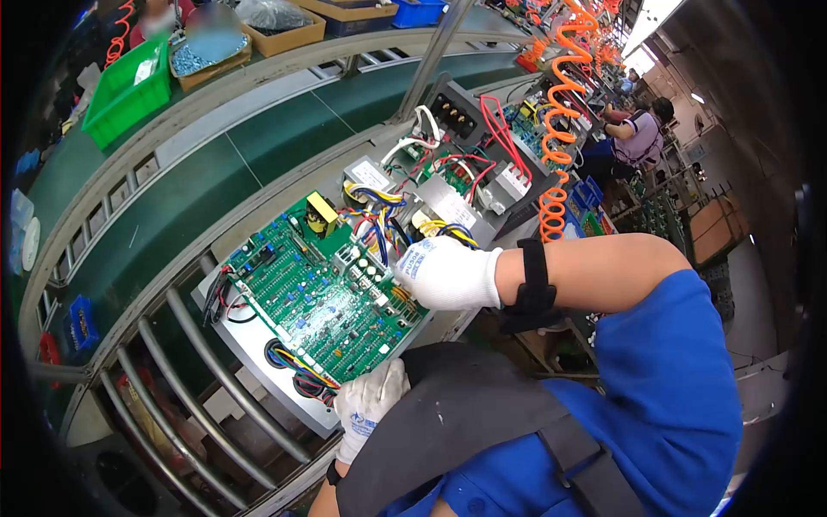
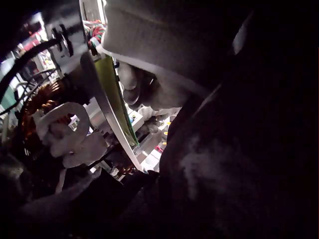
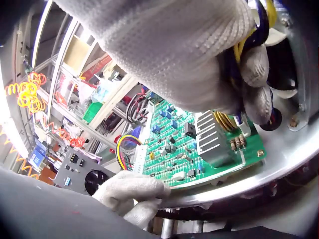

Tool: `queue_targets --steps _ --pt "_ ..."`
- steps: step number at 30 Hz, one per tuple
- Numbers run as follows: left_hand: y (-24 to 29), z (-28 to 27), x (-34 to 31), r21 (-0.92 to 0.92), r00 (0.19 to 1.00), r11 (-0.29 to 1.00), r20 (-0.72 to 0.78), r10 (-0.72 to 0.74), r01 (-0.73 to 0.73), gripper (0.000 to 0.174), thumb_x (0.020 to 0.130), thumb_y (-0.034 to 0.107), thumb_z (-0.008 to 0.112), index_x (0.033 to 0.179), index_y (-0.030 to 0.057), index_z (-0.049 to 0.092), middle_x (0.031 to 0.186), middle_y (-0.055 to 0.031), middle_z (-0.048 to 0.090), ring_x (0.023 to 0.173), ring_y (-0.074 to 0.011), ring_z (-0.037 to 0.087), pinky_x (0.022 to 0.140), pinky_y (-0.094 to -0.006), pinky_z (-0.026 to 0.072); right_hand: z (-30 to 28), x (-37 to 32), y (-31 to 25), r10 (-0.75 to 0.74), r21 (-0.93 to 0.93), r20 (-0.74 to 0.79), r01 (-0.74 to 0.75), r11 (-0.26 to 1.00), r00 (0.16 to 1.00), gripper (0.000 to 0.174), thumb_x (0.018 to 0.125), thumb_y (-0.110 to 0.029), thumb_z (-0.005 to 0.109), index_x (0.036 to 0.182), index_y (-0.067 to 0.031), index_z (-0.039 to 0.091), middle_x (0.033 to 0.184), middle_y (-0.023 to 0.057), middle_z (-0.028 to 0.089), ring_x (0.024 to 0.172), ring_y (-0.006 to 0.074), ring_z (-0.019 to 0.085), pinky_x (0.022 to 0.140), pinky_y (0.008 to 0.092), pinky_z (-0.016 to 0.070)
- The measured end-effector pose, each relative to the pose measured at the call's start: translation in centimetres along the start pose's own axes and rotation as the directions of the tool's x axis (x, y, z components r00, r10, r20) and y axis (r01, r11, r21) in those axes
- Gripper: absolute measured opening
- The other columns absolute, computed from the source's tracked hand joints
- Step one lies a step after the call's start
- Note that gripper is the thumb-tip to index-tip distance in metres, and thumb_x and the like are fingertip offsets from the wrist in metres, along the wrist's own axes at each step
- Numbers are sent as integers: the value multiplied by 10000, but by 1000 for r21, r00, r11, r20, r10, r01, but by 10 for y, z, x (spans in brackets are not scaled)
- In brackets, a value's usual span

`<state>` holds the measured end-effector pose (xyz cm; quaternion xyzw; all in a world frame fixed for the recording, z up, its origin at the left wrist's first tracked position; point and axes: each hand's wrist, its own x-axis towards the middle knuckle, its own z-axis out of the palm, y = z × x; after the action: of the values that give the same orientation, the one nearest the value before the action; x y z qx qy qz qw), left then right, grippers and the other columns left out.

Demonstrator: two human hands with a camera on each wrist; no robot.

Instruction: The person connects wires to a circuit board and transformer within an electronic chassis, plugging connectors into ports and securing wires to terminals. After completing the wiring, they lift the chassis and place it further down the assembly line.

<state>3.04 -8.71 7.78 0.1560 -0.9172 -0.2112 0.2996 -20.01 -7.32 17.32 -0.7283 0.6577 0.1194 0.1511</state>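
Note:
A green circuit board (image 1: 319, 293) full of small parts lies on a silver metal plate (image 1: 250, 340). My right hand (image 1: 444, 271), in a white knit glove, is over the board's right end. Its fingers (image 3: 256, 69) curl round a bundle of yellow and dark blue wires (image 3: 244, 47). My left hand (image 1: 370, 405), also gloved, grips the near edge of the plate, one finger above the edge and another below it in the right wrist view. A copper-wound coil (image 2: 42, 102) shows under the plate in the dark left wrist view.
Beyond the board stand metal-cased units (image 1: 452, 202) with red and white wires. Steel rollers (image 1: 185, 405) lie in front, and a green conveyor belt (image 1: 202, 177) runs behind. A coiled orange air hose (image 1: 556, 138) hangs at the right. A green bin (image 1: 129, 90) sits at the back left.

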Motion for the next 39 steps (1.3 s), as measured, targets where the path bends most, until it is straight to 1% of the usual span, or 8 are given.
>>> queue_targets --steps 12,14,19,22,24,26,33,39 --pt "6 -10 4 4 973 992 195 -126 128 178 691 58 687 863 76 645 769 -74 662 563 -272 606 548 -396 488 10 -3 0 -237 -195 -302 184 963 923 112 699 -103 628 722 -11 688 648 174 654 603 327 672 530 437 530" --pt "3 4 -5 -33 992 999 -129 -2 -2 214 696 61 683 907 47 649 805 -116 667 620 -314 615 576 -428 482 6 -1 -8 -203 -188 -218 164 969 954 156 731 -140 632 809 -26 704 705 167 669 662 318 679 583 429 538" --pt "23 -3 -1 13 990 999 -140 -31 33 238 725 48 671 961 45 638 806 -122 653 705 -312 619 660 -430 471 -78 -60 100 282 304 -836 -32 952 471 228 854 -291 600 947 -97 677 833 135 679 767 322 668 710 421 528" --pt "34 -1 -2 81 983 981 -46 -175 179 240 752 40 676 990 67 651 912 -93 651 831 -300 608 747 -422 448 -87 -73 216 598 622 -654 -119 774 464 344 880 -351 606 975 -22 641 785 178 650 710 347 652 692 436 528" --pt "34 9 -2 118 970 975 -177 -165 187 235 762 45 670 995 70 649 908 -96 645 839 -297 608 776 -417 447 -33 -56 340 -157 -248 -838 -107 963 523 446 930 -430 549 980 6 631 739 157 635 642 291 642 641 413 514" --pt "35 13 -1 181 968 967 -207 -140 178 217 776 56 680 991 66 651 848 -98 642 803 -301 614 735 -419 454 -48 -82 293 583 781 -275 -177 599 764 542 963 -499 471 985 14 642 733 145 637 619 266 640 610 399 501" --pt "92 -2 53 33 889 891 -84 -450 454 244 870 99 663 1106 36 672 1029 -167 675 960 -308 639 883 -390 493 -14 -65 326 366 914 -142 -19 404 920 643 983 -556 419 1036 39 657 847 147 682 679 268 685 615 395 576" --pt "139 37 230 -98 988 995 154 -5 21 310 886 185 617 1141 9 596 890 -184 665 834 -363 652 741 -435 500 -38 -91 301 437 851 -31 -205 483 899 567 986 -514 447 940 5 671 656 84 637 583 227 635 568 348 536"
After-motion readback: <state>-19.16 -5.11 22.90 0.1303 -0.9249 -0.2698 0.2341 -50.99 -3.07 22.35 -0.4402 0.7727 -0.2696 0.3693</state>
